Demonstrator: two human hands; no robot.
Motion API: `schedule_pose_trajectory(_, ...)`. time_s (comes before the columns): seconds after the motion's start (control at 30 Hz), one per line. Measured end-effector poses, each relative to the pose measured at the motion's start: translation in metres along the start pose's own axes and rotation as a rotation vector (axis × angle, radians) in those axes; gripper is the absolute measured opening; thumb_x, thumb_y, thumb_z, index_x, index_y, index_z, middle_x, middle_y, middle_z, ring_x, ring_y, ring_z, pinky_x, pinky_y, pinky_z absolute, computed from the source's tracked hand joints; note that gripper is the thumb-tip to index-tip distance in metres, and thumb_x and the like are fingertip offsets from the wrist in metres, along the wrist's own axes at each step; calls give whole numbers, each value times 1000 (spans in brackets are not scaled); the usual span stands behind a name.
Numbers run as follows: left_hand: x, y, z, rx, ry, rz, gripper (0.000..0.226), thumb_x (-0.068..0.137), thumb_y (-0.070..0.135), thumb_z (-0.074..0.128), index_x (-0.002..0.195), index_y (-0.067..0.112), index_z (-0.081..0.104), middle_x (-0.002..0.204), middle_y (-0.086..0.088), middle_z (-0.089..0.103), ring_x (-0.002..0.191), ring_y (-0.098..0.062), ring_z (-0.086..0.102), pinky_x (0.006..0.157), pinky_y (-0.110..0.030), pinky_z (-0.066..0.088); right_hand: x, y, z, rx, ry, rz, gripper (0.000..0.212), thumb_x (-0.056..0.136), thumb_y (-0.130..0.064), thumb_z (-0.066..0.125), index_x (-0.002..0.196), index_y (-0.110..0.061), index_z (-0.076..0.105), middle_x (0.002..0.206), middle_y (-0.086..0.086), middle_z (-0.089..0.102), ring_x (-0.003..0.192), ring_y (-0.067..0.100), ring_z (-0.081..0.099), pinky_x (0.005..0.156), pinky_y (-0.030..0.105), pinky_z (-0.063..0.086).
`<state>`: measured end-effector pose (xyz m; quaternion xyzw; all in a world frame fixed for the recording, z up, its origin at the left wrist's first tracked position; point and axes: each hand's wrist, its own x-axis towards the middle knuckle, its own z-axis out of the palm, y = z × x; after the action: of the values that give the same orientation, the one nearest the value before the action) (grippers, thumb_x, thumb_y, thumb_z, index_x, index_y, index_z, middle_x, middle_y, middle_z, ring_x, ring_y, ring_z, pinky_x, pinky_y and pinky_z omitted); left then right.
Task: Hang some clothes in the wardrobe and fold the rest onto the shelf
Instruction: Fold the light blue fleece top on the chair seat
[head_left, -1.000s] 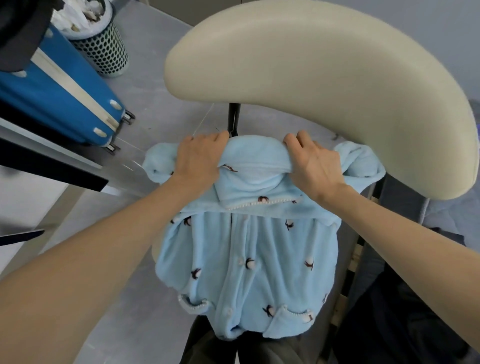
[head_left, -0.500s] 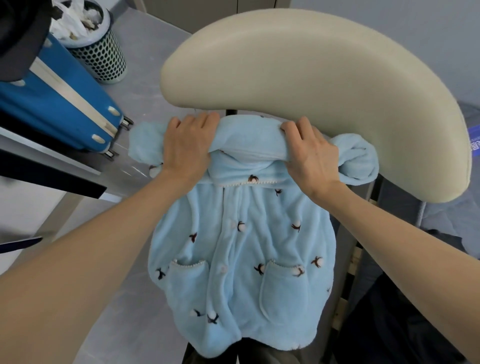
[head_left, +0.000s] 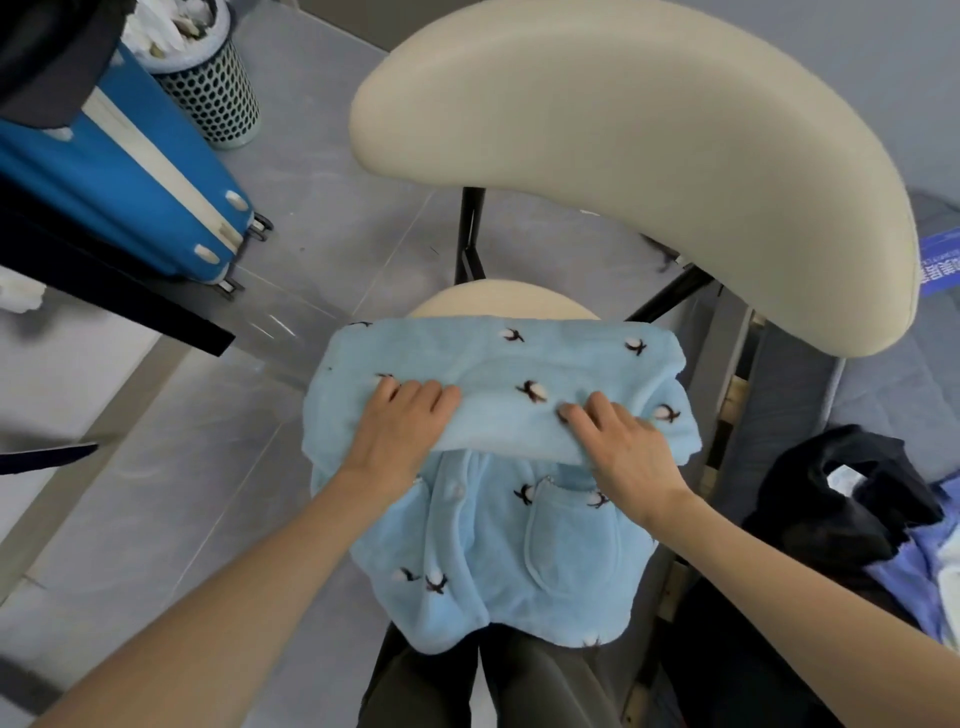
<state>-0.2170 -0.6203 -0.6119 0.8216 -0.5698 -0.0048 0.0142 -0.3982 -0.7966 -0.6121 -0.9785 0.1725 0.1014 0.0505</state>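
A light blue fleece jacket (head_left: 493, 551) with small penguin motifs lies over the cream chair seat (head_left: 498, 299) and hangs down its near edge. Its upper part is folded down towards me as a flap across the middle. My left hand (head_left: 400, 431) holds the left of that flap, fingers on top and thumb hidden under the edge. My right hand (head_left: 618, 452) holds the right of the flap the same way. Buttons and a pocket show below the flap.
The chair's curved cream backrest (head_left: 623, 156) arches over the seat. A blue suitcase (head_left: 140, 192) and a perforated waste bin (head_left: 213, 98) stand on the grey floor at left. A pile of black and lilac clothes (head_left: 841, 499) lies at right.
Both hands brought the jacket's top down from under the backrest and folded it towards me over the body. The jacket now lies lower on the seat.
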Motion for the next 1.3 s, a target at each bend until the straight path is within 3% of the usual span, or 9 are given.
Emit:
schedule_pose_trajectory(0.23, 22, -20, -6, -72, 45, -99, 42, 54, -24, 59, 88, 1, 61, 59, -10, 57, 47, -27, 54, 60, -35, 39, 14, 13, -15, 90, 128, 106, 41, 62, 13, 69, 99, -4, 62, 80, 12, 54, 52, 30, 52, 37, 25, 32)
schedule_pose_trajectory(0.33, 40, -26, -6, -34, 33, -147, 44, 67, -20, 50, 103, 4, 55, 71, -9, 60, 57, -28, 52, 67, -34, 27, 31, 17, -20, 77, 51, 186, 48, 71, 4, 60, 115, -12, 52, 101, 8, 49, 81, 28, 48, 55, 33, 34)
schedule_pose_trajectory(0.47, 38, -24, 9, -57, -114, -132, 52, 71, -14, 48, 116, 12, 45, 87, -2, 55, 79, -26, 53, 75, -31, 23, 21, 0, 1, 161, -243, 204, 92, 73, -30, 73, 146, -30, 17, 149, 6, 14, 124, 31, 26, 100, 46, 33)
schedule_pose_trajectory(0.6, 26, -20, 22, 1, -57, -145, 53, 61, -5, 68, 110, 11, 54, 103, -11, 53, 94, -31, 51, 83, -39, 35, 21, -20, 36, 197, -134, 280, 115, 70, -54, 76, 153, -30, 0, 161, 3, 0, 144, 33, 10, 116, 53, 18)
schedule_pose_trajectory(0.73, 33, -21, 28, -72, -108, -84, 70, 69, 15, 76, 134, 19, 52, 131, -12, 53, 117, -33, 51, 102, -49, 32, 40, -18, 43, 181, 24, 345, 77, 84, -25, 65, 150, -25, 26, 140, 3, 43, 118, 31, 46, 91, 42, 40)
schedule_pose_trajectory(0.87, 55, -26, 20, -145, 8, -76, 73, 69, -11, 62, 136, 16, 54, 105, -14, 61, 87, -33, 59, 73, -41, 42, 63, 2, 18, 138, 188, 229, 47, 75, 2, 62, 121, -9, 55, 107, 9, 56, 85, 33, 55, 57, 33, 33)
schedule_pose_trajectory(1.0, 69, -33, 17, -44, 270, -12, 76, 62, -13, 63, 131, 18, 53, 91, -14, 59, 73, -31, 58, 64, -39, 47, 80, 19, -10, 72, 423, 134, 48, 63, 12, 65, 108, -4, 60, 96, 13, 58, 76, 32, 53, 56, 34, 39)
schedule_pose_trajectory(1.2, 26, -30, 48, -66, -77, 136, 104, 52, -18, 65, 141, 33, 48, 101, -10, 55, 86, -28, 55, 74, -41, 47, 41, 12, 38, 23, -120, 84, 64, 82, -3, 60, 139, -19, 37, 129, 9, 38, 109, 29, 45, 84, 41, 47)
schedule_pose_trajectory(1.3, 0, -27, 59, -114, -377, 192, 88, 72, 26, 69, 145, 51, 28, 110, 2, 41, 101, -19, 44, 88, -38, 37, 18, 6, 53, 292, -363, 231, 65, 81, -33, 71, 133, -29, 32, 126, 1, 27, 111, 26, 41, 86, 42, 48)
